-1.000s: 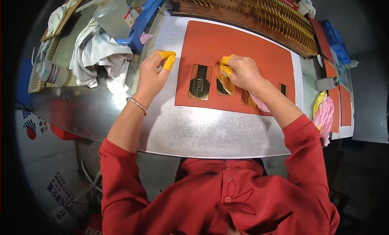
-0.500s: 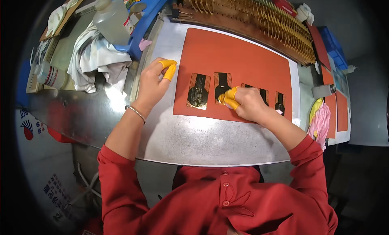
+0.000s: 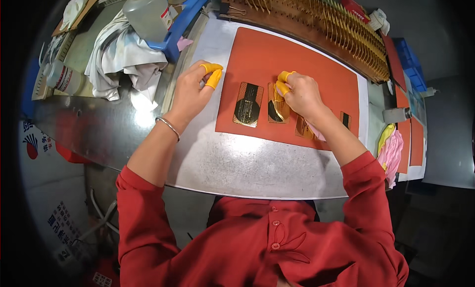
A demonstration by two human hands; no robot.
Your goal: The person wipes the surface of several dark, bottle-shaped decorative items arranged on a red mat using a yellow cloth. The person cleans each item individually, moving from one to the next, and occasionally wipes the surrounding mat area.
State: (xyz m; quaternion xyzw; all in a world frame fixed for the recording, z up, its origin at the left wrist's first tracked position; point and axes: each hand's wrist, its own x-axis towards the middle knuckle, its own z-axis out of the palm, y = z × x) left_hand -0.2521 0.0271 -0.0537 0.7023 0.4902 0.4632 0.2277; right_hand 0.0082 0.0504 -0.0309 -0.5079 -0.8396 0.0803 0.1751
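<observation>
1) We work at a grey metal table (image 3: 257, 173) with a bowed front edge; a broad strip of metal gives us room between that edge and the mat
2) A flat white sheet (image 3: 363, 99) borders our orange-red rectangular mat (image 3: 297, 54) along its far and right edges; beyond the cards, a wide orange stretch leaves space to move
3) A long brown rack of upright gold-coloured pieces (image 3: 316, 27) bounds our far side
4) Our right hand (image 3: 304, 94) bends its yellow-covered fingertips over the upper part of the second black-and-gold rectangular card (image 3: 278, 111); we cannot tell whether they grip it
5) Our left hand (image 3: 193, 91) hovers by the mat's left edge, thumb and forefinger close together, nothing visible in them
6) The leftmost black-and-gold rectangular card (image 3: 248, 104) lies flat between our hands, near the mat's front edge
</observation>
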